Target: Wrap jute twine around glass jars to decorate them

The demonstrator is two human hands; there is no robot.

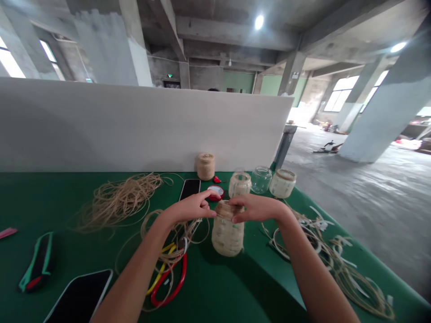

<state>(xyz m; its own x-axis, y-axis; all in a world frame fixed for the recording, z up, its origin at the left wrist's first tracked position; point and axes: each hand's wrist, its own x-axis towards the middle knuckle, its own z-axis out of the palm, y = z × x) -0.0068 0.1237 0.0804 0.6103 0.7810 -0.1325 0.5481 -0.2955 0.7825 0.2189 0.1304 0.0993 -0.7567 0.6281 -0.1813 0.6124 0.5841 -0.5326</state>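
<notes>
A jar (228,235) covered in pale tape, with brown twine wound round its neck, stands upright on the green table. My right hand (254,207) grips its neck from the right, fingers at the rim and thumb on the side. On the left, my left hand (191,207) has its thumb tip at the neck. Its index finger stretches out above, apart from the thumb, while the other fingers curl. I see nothing held in it. Behind the jar are a roll of tape (216,193) with a red edge and another wrapped jar (240,184).
A clear glass jar (261,180), a third wrapped jar (283,184) and a twine spool (205,167) stand along the white partition (144,130). Loose twine (124,199) lies left. Scissors (183,273), two phones (81,296) and a utility knife (38,260) are nearer. Tangled cord (350,278) lies right.
</notes>
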